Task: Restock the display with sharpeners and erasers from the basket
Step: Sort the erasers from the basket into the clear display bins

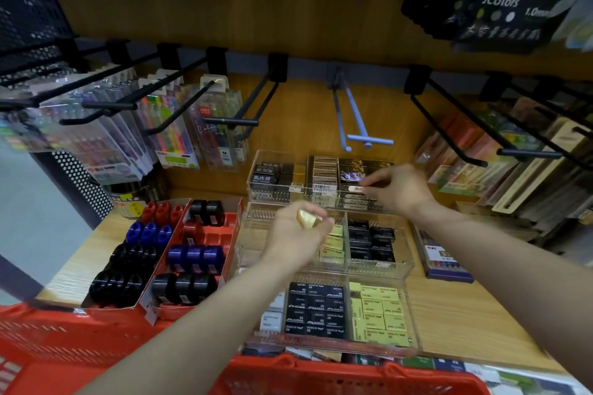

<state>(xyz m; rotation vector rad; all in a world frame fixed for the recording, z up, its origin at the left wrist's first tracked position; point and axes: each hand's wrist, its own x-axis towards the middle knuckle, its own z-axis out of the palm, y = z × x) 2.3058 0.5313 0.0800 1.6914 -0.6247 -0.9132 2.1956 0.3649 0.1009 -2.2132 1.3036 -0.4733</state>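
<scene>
My left hand (296, 234) grips a pale yellow eraser (308, 218) above the middle clear tray (378, 268), which holds yellow and black erasers. My right hand (396, 191) pinches a small dark eraser with a white label (355, 188) at the front of the back clear tray (276, 196). The near clear tray (414, 324) holds black erasers (316, 308) and yellow erasers (382, 314). To the left, red cardboard boxes (232, 224) hold red, blue and black sharpeners (194, 258). The red basket (321, 372) sits along the bottom edge.
Black hooks (231, 121) jut out over the wooden shelf (465, 324), with pen packs (211, 128) hanging at left. One blue hook (362, 138) hangs bare above the back tray. Notebooks and card packs (513, 170) lean at right. A pen box (444, 261) lies beside the trays.
</scene>
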